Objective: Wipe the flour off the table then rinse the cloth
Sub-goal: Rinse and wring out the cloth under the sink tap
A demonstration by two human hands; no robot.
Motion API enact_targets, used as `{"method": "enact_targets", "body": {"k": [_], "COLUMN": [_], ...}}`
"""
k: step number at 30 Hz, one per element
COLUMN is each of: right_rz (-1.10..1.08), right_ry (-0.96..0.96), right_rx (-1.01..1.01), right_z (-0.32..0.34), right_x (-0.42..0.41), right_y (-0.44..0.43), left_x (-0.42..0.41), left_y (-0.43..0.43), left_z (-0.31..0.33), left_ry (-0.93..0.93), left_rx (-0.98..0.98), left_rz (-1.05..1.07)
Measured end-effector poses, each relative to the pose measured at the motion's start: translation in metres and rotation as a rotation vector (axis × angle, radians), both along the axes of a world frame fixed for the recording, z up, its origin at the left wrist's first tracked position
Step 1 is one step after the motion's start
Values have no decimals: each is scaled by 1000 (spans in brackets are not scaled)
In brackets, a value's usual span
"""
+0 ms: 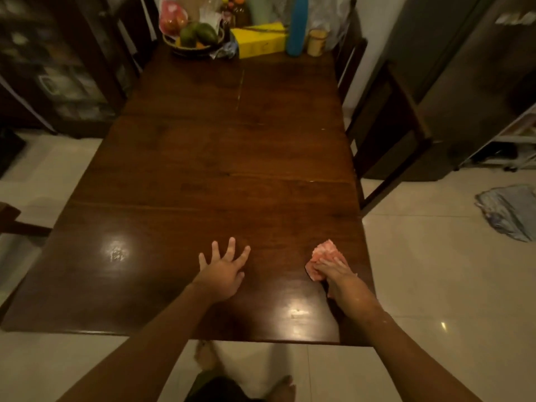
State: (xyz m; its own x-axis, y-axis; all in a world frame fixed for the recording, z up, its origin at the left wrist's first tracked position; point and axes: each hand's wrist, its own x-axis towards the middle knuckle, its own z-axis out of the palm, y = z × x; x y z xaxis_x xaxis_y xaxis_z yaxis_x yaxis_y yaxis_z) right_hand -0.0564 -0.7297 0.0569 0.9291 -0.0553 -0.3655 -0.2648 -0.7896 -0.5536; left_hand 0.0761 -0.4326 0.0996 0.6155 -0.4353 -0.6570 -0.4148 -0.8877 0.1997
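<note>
A dark wooden table (pixel 220 158) fills the middle of the view. My right hand (pixel 336 272) presses a crumpled pink cloth (pixel 323 255) onto the tabletop near its front right corner, fingers closed over the cloth. My left hand (pixel 224 269) lies flat on the table to the left of it, fingers spread, holding nothing. A faint whitish smear (pixel 117 253) shows in the light's reflection at the front left; whether it is flour I cannot tell.
At the far end stand a fruit basket (pixel 194 39), a yellow box (pixel 261 39), a blue bottle (pixel 297 24) and a small jar (pixel 317 42). Dark chairs (pixel 388 123) line the right side. A grey cloth (pixel 510 211) lies on the tiled floor at right.
</note>
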Motion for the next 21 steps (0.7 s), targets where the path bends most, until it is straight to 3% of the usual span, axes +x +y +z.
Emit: {"method": "enact_targets", "body": {"k": [2, 6, 10, 16, 21], "right_rz": [-95, -293, -429, -473, -568], "right_ry": [18, 6, -30, -270, -419], "right_rx": [180, 351, 366, 491, 599], "right_z": [10, 41, 74, 154, 206], "right_x": [6, 33, 60, 90, 101], "right_y": [-6, -12, -33, -73, -112], "left_x": [-5, 2, 25, 56, 68], "left_y": [-15, -28, -41, -106, -187], "left_z": [4, 11, 15, 59, 131], "left_ry": [34, 91, 93, 81, 103], "left_rx": [7, -51, -149, -399, -700], "left_rz": [32, 118, 123, 146, 169]}}
